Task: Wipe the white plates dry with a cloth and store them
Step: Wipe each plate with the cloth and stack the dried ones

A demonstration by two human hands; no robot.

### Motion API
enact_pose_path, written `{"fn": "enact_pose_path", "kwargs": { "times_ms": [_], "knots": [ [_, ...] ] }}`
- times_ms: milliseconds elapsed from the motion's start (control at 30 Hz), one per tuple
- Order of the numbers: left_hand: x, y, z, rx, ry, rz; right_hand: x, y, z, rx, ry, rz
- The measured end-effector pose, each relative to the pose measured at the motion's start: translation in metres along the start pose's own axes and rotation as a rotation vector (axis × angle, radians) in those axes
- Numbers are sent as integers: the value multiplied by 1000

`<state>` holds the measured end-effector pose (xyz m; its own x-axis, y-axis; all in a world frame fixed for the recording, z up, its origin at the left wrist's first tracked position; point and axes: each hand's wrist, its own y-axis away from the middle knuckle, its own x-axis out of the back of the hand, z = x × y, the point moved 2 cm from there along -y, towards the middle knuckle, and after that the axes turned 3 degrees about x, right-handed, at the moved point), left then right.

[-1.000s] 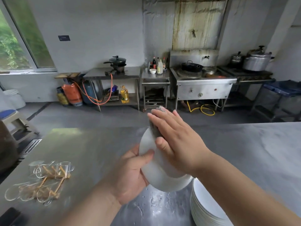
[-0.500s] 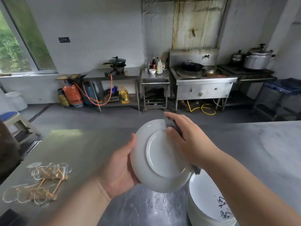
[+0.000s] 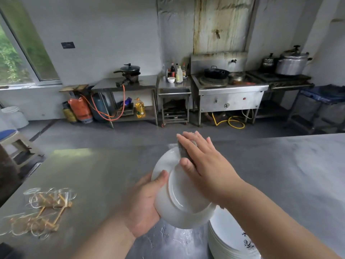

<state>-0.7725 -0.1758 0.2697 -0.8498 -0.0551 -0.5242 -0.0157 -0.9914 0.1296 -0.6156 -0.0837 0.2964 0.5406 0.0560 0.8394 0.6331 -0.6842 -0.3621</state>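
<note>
Nearest you, at lower right, the plate stack [image 3: 229, 240] sits on the steel table [image 3: 93, 174]. Above it, your left hand [image 3: 143, 204] grips the plate [image 3: 179, 202] by its rim, thumb curled over. The plate stands tilted, underside toward you, top edge pointing away. Your right hand [image 3: 203, 165] presses the cloth [image 3: 183, 152] there with straight fingers.

held plate [image 3: 178, 212]: over steel table [image 3: 102, 174], centre.
plate stack [image 3: 224, 240]: on table, 4 o'clock.
glasses [image 3: 50, 199]: on table, 9 o'clock.
</note>
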Motion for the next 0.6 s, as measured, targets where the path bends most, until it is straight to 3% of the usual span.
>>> {"fn": "enact_pose_path", "kwargs": {
  "times_ms": [100, 233, 367, 467, 600],
  "knots": [
    [-9, -8, 2, -67, 75, 9, 15, -17, 7, 46, -60, 54],
    [-10, -19, 2, -101, 175, 78, -9, 17, 24, -246, -357, 358],
    [-22, -20, -10, -62, 171, 22, -29, 35, 34, -388, -476, 486],
    [-24, -19, -8, 49, 140, -41, 2, 19, 54, -394, -432, 410],
    [-21, -25, -1, 99, 44, 23, 37, -4, 59, -152, -258, 126]
  ]
}}
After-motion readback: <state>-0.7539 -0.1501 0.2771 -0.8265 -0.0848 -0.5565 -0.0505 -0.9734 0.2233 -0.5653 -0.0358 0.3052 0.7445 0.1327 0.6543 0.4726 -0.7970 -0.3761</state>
